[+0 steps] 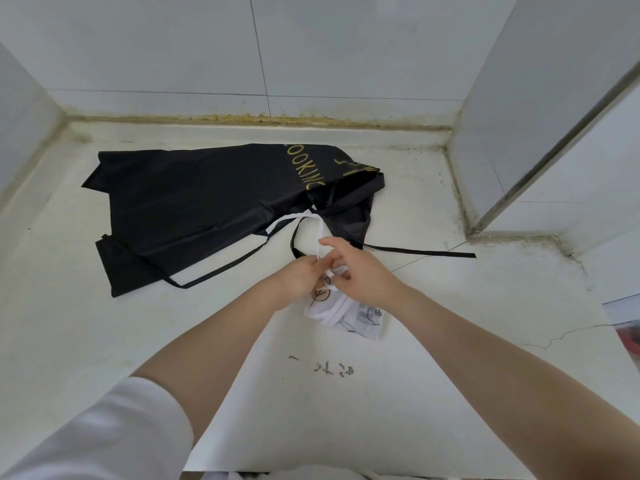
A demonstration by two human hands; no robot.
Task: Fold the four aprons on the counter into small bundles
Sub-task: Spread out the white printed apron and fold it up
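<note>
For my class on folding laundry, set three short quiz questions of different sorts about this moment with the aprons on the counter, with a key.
1. True or false: the black apron is already folded into a small bundle.
2. Multiple choice: what do the left hand and right hand hold? A) a black tie B) the white strap of the white apron bundle C) nothing
3. Fill in: the gold lettering is printed on the ____ apron.

Key:
1. False; it lies spread out on the counter.
2. B
3. black
</note>
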